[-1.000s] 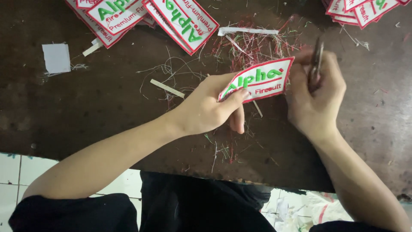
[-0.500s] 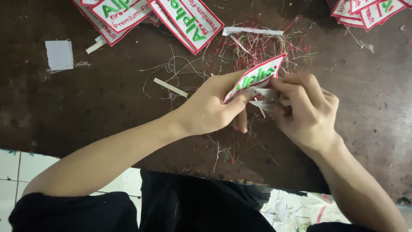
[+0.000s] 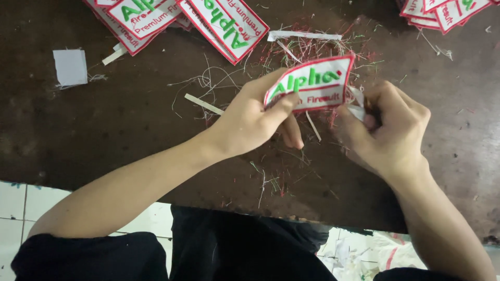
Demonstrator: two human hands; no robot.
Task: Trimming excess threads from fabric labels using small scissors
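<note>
Premises: small garment-trim workshop. Evidence: worn dark worktable (image 3: 104, 135) littered with red and white thread clippings (image 3: 312, 49); stacks of identical embroidered patches (image 3: 156, 15) at upper left and upper right; tiled floor (image 3: 21, 203) at lower left.

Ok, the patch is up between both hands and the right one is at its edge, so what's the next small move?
Probably peel the white backing strip further off. The left hand pinches the embroidered patch clear of the table, and the right hand fingers grip that loose white strip at its right edge.
</note>
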